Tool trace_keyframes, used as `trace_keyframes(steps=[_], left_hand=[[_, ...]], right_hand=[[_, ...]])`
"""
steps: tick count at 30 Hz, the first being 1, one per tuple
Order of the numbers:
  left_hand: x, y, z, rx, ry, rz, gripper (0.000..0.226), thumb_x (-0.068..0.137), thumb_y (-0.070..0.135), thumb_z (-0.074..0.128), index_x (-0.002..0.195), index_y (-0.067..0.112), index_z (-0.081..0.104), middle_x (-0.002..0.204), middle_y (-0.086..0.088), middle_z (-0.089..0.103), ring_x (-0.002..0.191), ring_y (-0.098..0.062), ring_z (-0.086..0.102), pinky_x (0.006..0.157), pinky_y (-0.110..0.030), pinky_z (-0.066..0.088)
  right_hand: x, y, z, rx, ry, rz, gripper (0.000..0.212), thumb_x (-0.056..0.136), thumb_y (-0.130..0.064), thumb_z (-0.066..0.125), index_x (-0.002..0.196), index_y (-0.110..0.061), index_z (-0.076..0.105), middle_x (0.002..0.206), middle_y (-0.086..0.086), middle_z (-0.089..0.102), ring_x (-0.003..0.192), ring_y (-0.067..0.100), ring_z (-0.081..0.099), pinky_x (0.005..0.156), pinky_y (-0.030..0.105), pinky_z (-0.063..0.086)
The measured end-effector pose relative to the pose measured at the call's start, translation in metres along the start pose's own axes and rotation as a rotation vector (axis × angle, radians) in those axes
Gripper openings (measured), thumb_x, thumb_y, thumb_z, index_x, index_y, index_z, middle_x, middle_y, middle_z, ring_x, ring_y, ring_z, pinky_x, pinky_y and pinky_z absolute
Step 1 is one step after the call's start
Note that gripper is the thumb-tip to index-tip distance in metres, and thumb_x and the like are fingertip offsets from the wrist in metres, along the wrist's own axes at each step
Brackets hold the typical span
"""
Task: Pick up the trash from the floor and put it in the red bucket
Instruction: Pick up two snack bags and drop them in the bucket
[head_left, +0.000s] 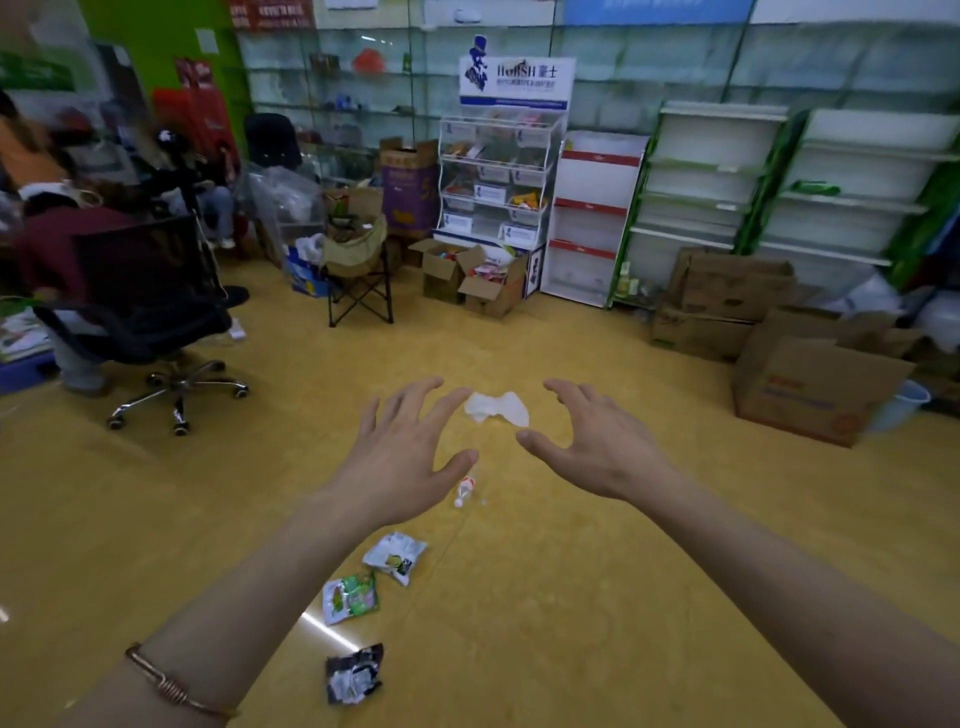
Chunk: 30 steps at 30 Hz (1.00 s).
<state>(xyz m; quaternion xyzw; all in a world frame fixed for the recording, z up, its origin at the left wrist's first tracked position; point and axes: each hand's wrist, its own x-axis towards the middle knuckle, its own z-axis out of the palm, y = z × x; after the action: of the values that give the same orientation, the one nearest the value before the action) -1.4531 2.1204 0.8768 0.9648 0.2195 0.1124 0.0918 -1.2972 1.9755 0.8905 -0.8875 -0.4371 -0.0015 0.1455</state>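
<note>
yellow floor (571, 571) fills the lower frame. a black office chair (150, 312) stands at 9 o'clock and a big cardboard box (815, 389) at 3 o'clock. both bare arms reach forward: the left hand (400, 462) and right hand (597, 441) are spread, fingers loose, grasping nothing. the trash lies on the floor. a white tissue (496, 408) shows between the fingertips. toward 6 o'clock come a white wrapper (395, 557), green wrapper (350, 597) and black wrapper (355, 674), and a small bottle (464, 489) just past the left thumb.
</note>
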Motion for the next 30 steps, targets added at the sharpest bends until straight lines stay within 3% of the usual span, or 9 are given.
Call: trace_keyframes(steps=[6,11,21,30], left_hand=[[0.037,0.019,0.035,-0.005,-0.028,-0.052,0.063,0.093,0.054,0.040,0.147,0.039,0.010,0.155,0.004,0.006,0.143,-0.021,0.011,0.117,-0.048,0.007],[0.065,-0.005,0.047,-0.013,-0.031,-0.144,0.066,0.091,0.052,0.045,0.147,0.037,0.014,0.155,0.002,0.009,0.140,-0.023,0.016,0.116,-0.048,0.010],[0.180,-0.098,0.057,0.006,-0.012,-0.310,0.069,0.090,0.055,0.044,0.147,0.039,0.009,0.155,0.003,0.004,0.142,-0.022,0.012,0.114,-0.052,0.014],[0.271,-0.184,0.043,0.059,0.071,-0.388,0.068,0.090,0.058,0.041,0.148,0.039,0.010,0.155,0.003,0.011,0.143,-0.021,0.010,0.117,-0.050,0.008]], right_hand=[[0.031,0.057,0.014,0.029,-0.047,-0.016,0.074,0.086,-0.066,0.044,0.147,-0.031,0.022,0.144,-0.005,0.038,0.129,0.019,0.042,0.093,0.037,0.042],[0.076,0.068,0.032,0.056,-0.117,-0.088,0.073,0.087,-0.063,0.046,0.147,-0.030,0.021,0.146,-0.004,0.036,0.131,0.019,0.039,0.095,0.038,0.043],[0.242,0.032,0.072,0.040,-0.185,-0.264,0.074,0.087,-0.063,0.046,0.148,-0.029,0.020,0.146,-0.001,0.036,0.132,0.021,0.036,0.097,0.038,0.040],[0.395,-0.019,0.100,0.069,-0.189,-0.396,0.074,0.087,-0.065,0.044,0.148,-0.030,0.021,0.148,-0.002,0.034,0.133,0.021,0.035,0.101,0.039,0.039]])
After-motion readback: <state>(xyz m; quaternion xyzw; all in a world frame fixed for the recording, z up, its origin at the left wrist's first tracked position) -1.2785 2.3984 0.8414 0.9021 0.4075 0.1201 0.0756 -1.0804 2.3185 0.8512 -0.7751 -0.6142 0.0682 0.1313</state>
